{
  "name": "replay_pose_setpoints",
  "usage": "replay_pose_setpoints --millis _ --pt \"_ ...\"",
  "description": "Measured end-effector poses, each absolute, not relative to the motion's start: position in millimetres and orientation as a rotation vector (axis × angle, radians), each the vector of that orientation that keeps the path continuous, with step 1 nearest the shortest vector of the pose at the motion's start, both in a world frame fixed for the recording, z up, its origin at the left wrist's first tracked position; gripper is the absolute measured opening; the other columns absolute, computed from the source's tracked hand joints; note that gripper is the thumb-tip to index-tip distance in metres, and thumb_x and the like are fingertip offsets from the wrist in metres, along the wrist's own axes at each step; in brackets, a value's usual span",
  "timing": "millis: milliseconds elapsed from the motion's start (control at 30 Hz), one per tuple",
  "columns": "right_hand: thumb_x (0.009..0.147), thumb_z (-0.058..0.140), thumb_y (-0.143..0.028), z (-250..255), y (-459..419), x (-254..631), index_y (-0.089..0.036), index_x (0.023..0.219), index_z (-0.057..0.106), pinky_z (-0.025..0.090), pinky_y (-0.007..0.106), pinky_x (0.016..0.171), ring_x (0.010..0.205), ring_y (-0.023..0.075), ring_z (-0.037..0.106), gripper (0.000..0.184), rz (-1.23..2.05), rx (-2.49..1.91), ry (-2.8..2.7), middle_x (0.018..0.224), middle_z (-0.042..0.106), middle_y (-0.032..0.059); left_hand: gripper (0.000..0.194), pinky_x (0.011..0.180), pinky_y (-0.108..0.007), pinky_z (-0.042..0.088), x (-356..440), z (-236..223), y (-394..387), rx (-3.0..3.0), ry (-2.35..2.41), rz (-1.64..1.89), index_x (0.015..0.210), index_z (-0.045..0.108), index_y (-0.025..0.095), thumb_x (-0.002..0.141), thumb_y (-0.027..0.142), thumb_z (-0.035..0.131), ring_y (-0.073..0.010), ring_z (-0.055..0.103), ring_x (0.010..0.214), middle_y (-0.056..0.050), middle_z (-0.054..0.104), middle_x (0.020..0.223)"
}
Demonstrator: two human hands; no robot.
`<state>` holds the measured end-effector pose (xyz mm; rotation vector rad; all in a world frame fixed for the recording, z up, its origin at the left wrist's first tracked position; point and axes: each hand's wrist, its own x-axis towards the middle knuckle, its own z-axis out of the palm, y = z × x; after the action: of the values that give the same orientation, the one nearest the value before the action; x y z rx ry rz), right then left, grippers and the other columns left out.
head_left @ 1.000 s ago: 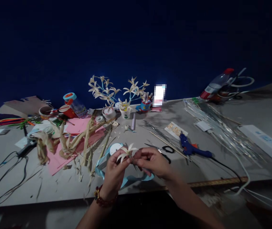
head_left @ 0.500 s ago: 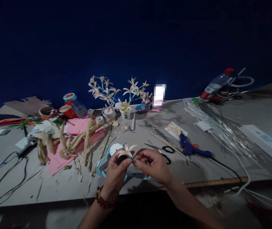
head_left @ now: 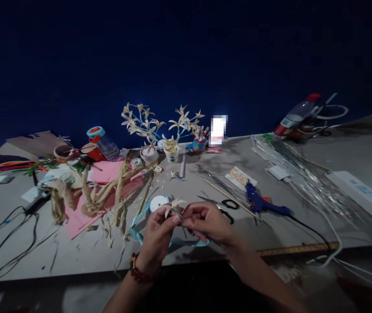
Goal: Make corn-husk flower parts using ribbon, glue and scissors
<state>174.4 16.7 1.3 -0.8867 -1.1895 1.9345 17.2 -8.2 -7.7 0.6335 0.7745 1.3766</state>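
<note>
My left hand [head_left: 160,230] pinches a pale husk flower [head_left: 174,207] near its base, its petals spread above the fingers. My right hand [head_left: 207,221] is closed beside it, thumb and fingertips meeting at the flower's underside on what looks like the end of a light blue ribbon [head_left: 135,234]. That ribbon loops down behind both hands onto the table. Just behind my left hand lies a white ribbon spool [head_left: 158,202]. Black-handled scissors [head_left: 228,204] rest to the right of my right hand, their lower handle partly covered by it.
A blue glue gun [head_left: 264,204] lies right of the scissors, beside bundled wires [head_left: 306,178]. Dried corn husks [head_left: 91,195] cover pink paper [head_left: 75,224] at left. Husk flower branches [head_left: 142,124] stand in cups at the back, near a lit phone [head_left: 217,130]. A power strip [head_left: 362,195] is far right.
The flower has turned and tipped between my fingers, so its petals show from another side. My right hand has shifted slightly, and the ribbon loop has moved a little.
</note>
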Motion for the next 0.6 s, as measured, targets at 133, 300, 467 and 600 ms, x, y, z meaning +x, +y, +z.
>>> replay_pose_setpoints --millis 133,300,467,600 --pt "0.065 0.087 -0.047 4.0 15.9 170.7 -0.016 0.068 0.062 0.028 0.017 0.033 0.030 0.0036 0.038 0.040 1.941 -0.865 -1.101 0.044 0.053 -0.0080 0.020 0.065 -0.021 0.046 13.9 -11.5 -6.9 0.605 0.723 1.314 0.070 0.070 0.016 0.067 0.023 0.089 -0.0112 0.057 0.067 -0.001 0.066 0.073" --pt "0.072 0.082 -0.047 2.3 13.5 170.1 -0.017 0.066 0.058 0.026 0.016 0.032 0.031 0.0034 0.037 0.039 1.837 -0.868 -1.197 0.045 0.051 -0.0080 0.024 0.069 -0.023 0.048 14.8 -11.0 -5.2 0.624 0.742 1.328 0.070 0.069 0.016 0.065 0.027 0.090 -0.0133 0.059 0.071 -0.001 0.065 0.072" --pt "0.080 0.075 -0.041 5.4 8.7 171.9 -0.017 0.069 0.060 0.030 0.016 0.035 0.035 0.0047 0.040 0.030 1.584 -0.955 -1.372 0.049 0.048 -0.0077 0.024 0.079 -0.026 0.049 17.4 -9.6 -6.6 0.720 0.875 1.377 0.075 0.070 0.016 0.066 0.027 0.090 -0.0165 0.061 0.083 -0.003 0.066 0.082" --pt "0.080 0.074 -0.039 5.2 7.8 172.3 -0.017 0.071 0.061 0.032 0.017 0.036 0.038 0.0052 0.043 0.028 1.543 -0.983 -1.413 0.055 0.052 -0.0059 0.025 0.077 -0.025 0.048 15.2 -10.9 -6.4 0.691 0.907 1.400 0.071 0.069 0.016 0.063 0.026 0.091 -0.0162 0.060 0.081 -0.002 0.064 0.079"
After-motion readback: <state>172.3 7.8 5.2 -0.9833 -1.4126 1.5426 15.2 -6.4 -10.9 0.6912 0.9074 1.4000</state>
